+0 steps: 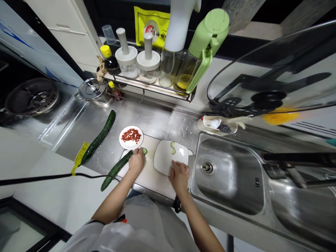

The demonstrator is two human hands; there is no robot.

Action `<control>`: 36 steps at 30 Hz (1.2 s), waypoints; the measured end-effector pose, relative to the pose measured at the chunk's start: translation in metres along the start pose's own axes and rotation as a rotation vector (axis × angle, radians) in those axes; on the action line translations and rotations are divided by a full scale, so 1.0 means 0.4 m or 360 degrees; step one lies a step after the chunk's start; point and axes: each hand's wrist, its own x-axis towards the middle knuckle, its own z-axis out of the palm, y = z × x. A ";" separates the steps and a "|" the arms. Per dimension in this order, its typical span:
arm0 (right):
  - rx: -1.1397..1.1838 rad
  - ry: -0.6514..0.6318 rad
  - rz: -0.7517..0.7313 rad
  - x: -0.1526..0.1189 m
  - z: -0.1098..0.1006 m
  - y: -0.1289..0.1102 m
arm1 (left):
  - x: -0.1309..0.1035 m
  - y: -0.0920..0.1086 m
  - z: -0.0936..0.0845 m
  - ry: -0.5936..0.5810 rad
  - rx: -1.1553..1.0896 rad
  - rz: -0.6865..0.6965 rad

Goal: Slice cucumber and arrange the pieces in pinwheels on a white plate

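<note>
My left hand (137, 161) is closed over a dark green cucumber (118, 170) lying aslant across the cutting board's left side. The cucumber's pale cut end (145, 151) shows beyond my fingers. A white squarish plate (161, 159) stands on the light cutting board (149, 176), with a few thin cucumber slices (173, 148) near its far rim. Over the plate's near right part, my right hand (180, 175) points down with bent fingers drawn together; whatever is at the fingertips is hidden. A black handle-like object (177, 204) shows by my right wrist at the counter's front edge.
Beyond the board sits a small white plate (126, 144) of red bits. Another cucumber (101, 136) with a yellow tag lies left. A steel pot (96, 93) stands at the back, under a rack (154, 89) of jars and bottles. The sink (228, 178) is to the right.
</note>
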 end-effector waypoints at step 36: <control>0.0467 -0.0008 -0.0082 0.033 0.017 -0.007 | 0.007 -0.007 -0.011 0.0045 -0.1102 0.0213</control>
